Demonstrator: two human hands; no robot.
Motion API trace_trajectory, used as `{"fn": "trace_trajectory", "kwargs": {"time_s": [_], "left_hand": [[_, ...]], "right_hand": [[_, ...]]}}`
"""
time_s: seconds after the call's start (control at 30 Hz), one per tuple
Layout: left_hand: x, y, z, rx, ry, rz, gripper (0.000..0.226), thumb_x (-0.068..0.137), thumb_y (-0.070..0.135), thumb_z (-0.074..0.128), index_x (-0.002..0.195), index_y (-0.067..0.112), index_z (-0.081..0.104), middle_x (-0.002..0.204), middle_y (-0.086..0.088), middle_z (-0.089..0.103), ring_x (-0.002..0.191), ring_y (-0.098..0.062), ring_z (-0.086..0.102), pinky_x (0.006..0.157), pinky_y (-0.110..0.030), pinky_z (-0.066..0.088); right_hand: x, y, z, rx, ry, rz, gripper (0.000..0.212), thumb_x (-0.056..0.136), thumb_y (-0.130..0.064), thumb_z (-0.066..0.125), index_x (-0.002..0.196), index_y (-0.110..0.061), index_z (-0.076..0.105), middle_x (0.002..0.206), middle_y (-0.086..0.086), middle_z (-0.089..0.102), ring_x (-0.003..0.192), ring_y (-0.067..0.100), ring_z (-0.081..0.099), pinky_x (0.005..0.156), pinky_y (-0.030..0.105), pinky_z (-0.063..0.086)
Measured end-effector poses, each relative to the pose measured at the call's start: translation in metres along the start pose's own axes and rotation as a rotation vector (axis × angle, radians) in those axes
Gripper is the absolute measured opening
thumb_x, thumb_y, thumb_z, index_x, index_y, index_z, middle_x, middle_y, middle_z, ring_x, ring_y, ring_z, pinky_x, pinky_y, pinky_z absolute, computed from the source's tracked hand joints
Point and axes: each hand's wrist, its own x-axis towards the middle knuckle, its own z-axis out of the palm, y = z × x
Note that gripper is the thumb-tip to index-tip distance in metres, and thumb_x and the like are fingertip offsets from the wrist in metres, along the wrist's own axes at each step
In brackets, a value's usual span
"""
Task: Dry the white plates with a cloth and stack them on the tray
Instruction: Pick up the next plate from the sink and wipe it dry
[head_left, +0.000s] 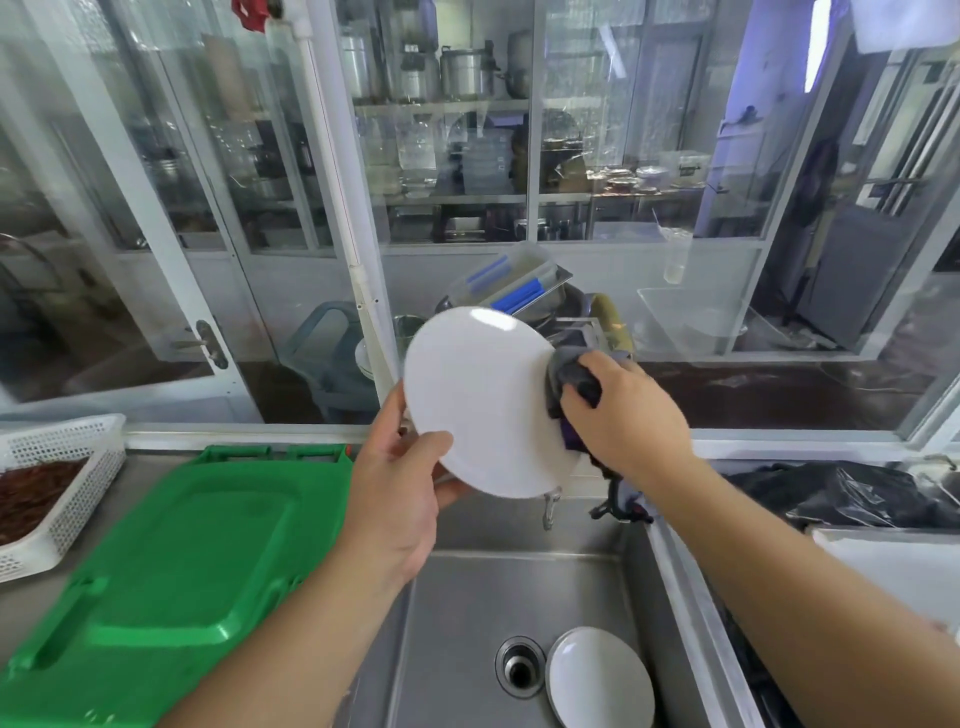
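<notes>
I see the steel sink basin (467, 613) filling the near centre, with its drain (520, 666) toward the near edge. Left of it, on the steel counter, lies the big green tray (171, 561), tilted in my view, with nothing stacked on it. At the far left sits a white perforated basket (67, 493) holding something dark red. On the right counter I make out a crumpled black plastic bag (841, 493).

Above the sink I hold a white plate (478, 400) up in the air, tipped nearly on edge, its face toward me. My left hand (402, 483) grips its lower left rim, thumb on the front and fingers curled behind. My right hand (623, 410) is closed around a bunched grey and purple cloth (571, 379), pressing it against the plate's right edge; part of the cloth hangs below the hand.

A second white plate (597, 678) lies in the sink basin, just right of the drain and leaning toward the basin's right wall.

Behind the plate I hold, a tap spout (549, 506) pokes out below its rim.
</notes>
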Motion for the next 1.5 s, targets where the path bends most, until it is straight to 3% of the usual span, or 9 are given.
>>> {"fn": "trace_trajectory", "kwargs": {"time_s": [0.13, 0.27, 0.4, 0.57, 0.67, 0.83, 1.0, 1.2, 1.5], "left_hand": [[0.001, -0.003, 0.002, 0.014, 0.032, 0.067, 0.068, 0.091, -0.008, 0.056, 0.135, 0.044, 0.063, 0.117, 0.009, 0.075, 0.101, -0.019, 0.074, 0.068, -0.043, 0.063], [-0.004, -0.013, 0.008, -0.004, 0.022, 0.092, 0.073, 0.078, 0.004, 0.060, 0.137, 0.047, 0.060, 0.127, 0.006, 0.072, 0.118, -0.025, 0.067, 0.074, -0.044, 0.063], [-0.010, -0.028, 0.014, -0.060, 0.012, 0.082, 0.074, 0.076, 0.000, 0.058, 0.136, 0.044, 0.060, 0.129, 0.008, 0.070, 0.118, -0.020, 0.068, 0.079, -0.050, 0.063], [-0.016, -0.033, 0.018, -0.057, -0.086, 0.082, 0.072, 0.076, -0.003, 0.060, 0.133, 0.040, 0.061, 0.132, 0.007, 0.069, 0.121, -0.020, 0.068, 0.083, -0.050, 0.062], [-0.013, -0.024, 0.016, 0.008, -0.171, 0.020, 0.073, 0.075, 0.004, 0.069, 0.136, 0.042, 0.058, 0.135, 0.005, 0.067, 0.121, -0.024, 0.068, 0.081, -0.052, 0.062], [0.006, 0.012, 0.002, 0.098, -0.140, -0.143, 0.035, 0.091, 0.024, 0.066, 0.117, 0.045, 0.072, 0.125, -0.002, 0.074, 0.115, -0.034, 0.068, 0.073, -0.048, 0.063], [0.010, 0.021, -0.006, 0.161, -0.191, -0.196, 0.046, 0.103, 0.001, 0.051, 0.116, 0.037, 0.075, 0.122, -0.010, 0.075, 0.107, -0.034, 0.073, 0.075, -0.051, 0.065], [0.003, -0.001, 0.017, 0.048, -0.098, -0.036, 0.055, 0.099, -0.012, 0.049, 0.122, 0.033, 0.068, 0.110, 0.003, 0.076, 0.097, -0.020, 0.075, 0.070, -0.050, 0.064], [-0.019, -0.045, 0.026, 0.000, -0.080, 0.016, 0.075, 0.077, -0.005, 0.060, 0.134, 0.044, 0.050, 0.117, 0.010, 0.075, 0.112, -0.015, 0.072, 0.081, -0.049, 0.063]], "right_hand": [[-0.036, -0.006, 0.018, 0.394, -0.068, 0.311, 0.027, 0.094, -0.048, 0.060, 0.119, -0.040, 0.052, 0.093, -0.014, 0.067, 0.079, 0.007, 0.061, 0.064, 0.030, 0.048], [-0.058, -0.020, 0.032, 1.107, -0.052, 0.730, 0.021, 0.092, -0.036, 0.072, 0.110, -0.044, 0.065, 0.097, 0.000, 0.077, 0.083, 0.019, 0.073, 0.063, 0.037, 0.059], [-0.066, -0.026, 0.040, 1.588, 0.036, 0.902, 0.022, 0.094, -0.019, 0.078, 0.113, -0.029, 0.072, 0.096, 0.007, 0.081, 0.071, 0.022, 0.076, 0.063, 0.036, 0.061], [-0.053, -0.020, 0.035, 1.528, 0.116, 0.824, 0.032, 0.092, -0.010, 0.076, 0.121, -0.022, 0.071, 0.099, 0.013, 0.079, 0.071, 0.027, 0.074, 0.061, 0.039, 0.060], [-0.043, -0.014, 0.026, 1.424, 0.120, 0.765, 0.029, 0.088, -0.010, 0.078, 0.108, -0.031, 0.074, 0.082, 0.006, 0.078, 0.063, 0.024, 0.073, 0.055, 0.039, 0.059], [-0.031, 0.005, 0.001, 1.262, 0.048, 0.592, 0.037, 0.086, -0.010, 0.078, 0.111, -0.037, 0.073, 0.073, 0.006, 0.075, 0.055, 0.023, 0.069, 0.052, 0.039, 0.055], [-0.026, 0.012, -0.020, 1.143, 0.015, 0.468, 0.037, 0.080, -0.017, 0.080, 0.107, -0.042, 0.074, 0.073, 0.004, 0.076, 0.056, 0.024, 0.072, 0.049, 0.043, 0.058], [-0.037, 0.002, 0.008, 1.347, 0.061, 0.658, 0.023, 0.092, -0.014, 0.076, 0.107, -0.030, 0.068, 0.067, 0.006, 0.070, 0.050, 0.020, 0.064, 0.050, 0.035, 0.050], [-0.069, -0.013, 0.048, 1.436, 0.158, 0.898, 0.032, 0.090, -0.014, 0.078, 0.119, -0.024, 0.069, 0.101, 0.015, 0.077, 0.070, 0.028, 0.074, 0.057, 0.036, 0.060]]}}
